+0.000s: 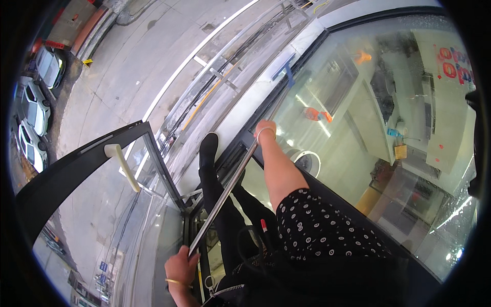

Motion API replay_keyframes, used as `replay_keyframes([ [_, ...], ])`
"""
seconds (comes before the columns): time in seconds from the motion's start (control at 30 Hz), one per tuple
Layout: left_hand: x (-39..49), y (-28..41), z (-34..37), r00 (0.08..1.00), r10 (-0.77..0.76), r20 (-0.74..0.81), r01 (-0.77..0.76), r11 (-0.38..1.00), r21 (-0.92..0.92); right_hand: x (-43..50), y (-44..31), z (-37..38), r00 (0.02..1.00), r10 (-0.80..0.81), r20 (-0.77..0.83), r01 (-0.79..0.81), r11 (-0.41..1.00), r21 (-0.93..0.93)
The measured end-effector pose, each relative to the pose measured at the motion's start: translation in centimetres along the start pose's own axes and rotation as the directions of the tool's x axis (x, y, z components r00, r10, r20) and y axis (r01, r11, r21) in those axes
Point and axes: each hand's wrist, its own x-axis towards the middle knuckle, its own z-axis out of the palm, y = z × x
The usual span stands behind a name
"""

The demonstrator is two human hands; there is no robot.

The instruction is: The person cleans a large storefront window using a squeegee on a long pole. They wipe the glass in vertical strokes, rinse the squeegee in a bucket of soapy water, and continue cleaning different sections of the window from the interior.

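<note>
My right hand (264,130), with a light bracelet at the wrist, grips the middle of a long metal pole (230,184). Lower down, my left hand (182,266), wearing a gold-coloured bangle, is closed around the pole's near end. At the far end sits a blue squeegee-like head (285,71), over the white ledge beside the dark window frame; whether it touches the glass I cannot tell. To the right spreads a large glass pane (345,153), wet with drops towards its outer edges, with reflections or a room showing through it.
An opened dark-framed window sash (76,161) with a cream handle (124,169) stands at left. My black shoe (208,149) is on the narrow white ledge (230,126). Beyond run metal railings (191,84) and cables, then a paved street (126,76) below with parked cars (34,107).
</note>
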Motion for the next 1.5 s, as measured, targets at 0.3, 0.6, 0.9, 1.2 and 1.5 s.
replay_keyframes([
  [0.3,-11.1,1.1,-2.5,0.978,-0.001,-0.209,0.028,0.992,0.125,-14.3,-4.1,-4.7,0.994,0.103,0.042,-0.107,0.986,0.126],
  [0.6,-16.9,5.4,-3.4,0.562,0.138,-0.816,-0.34,0.938,-0.075,-17.5,-4.9,-6.1,0.935,0.304,0.183,-0.304,0.423,0.853],
  [0.9,-21.2,5.1,6.2,0.627,-0.044,-0.778,-0.474,0.771,-0.426,-20.4,-3.6,-3.1,0.971,0.223,0.086,-0.196,0.543,0.817],
  [1.2,-16.6,5.6,11.6,0.767,-0.131,-0.628,-0.257,0.834,-0.488,-27.1,-3.4,-0.7,0.999,-0.04,-0.012,0.039,0.776,0.629],
  [1.5,-3.6,8.1,14.1,0.958,-0.044,-0.283,-0.232,0.458,-0.858,-31.6,-7.9,-0.4,0.885,-0.456,0.093,0.179,0.518,0.836],
])
